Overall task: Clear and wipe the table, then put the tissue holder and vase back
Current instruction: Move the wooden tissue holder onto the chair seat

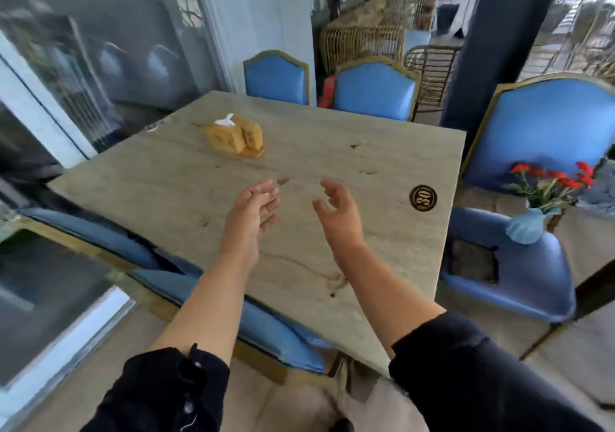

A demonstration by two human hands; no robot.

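Note:
A wooden tissue holder (235,138) with a white tissue sticking out stands on the far left part of the beige stone table (332,152). The blue vase (529,225) with red flowers sits on the seat of the blue chair to the right of the table. My left hand (254,207) and my right hand (337,208) hover side by side over the middle of the table, palms facing each other, fingers relaxed, holding nothing. Brown stains and crumbs dot the tabletop.
A round black number badge (423,198) is fixed near the table's right edge. Blue chairs (374,92) surround the table on the far, left and right sides. A glass wall runs along the left. Rattan chairs (362,40) stand behind, beside a dark pillar (479,42).

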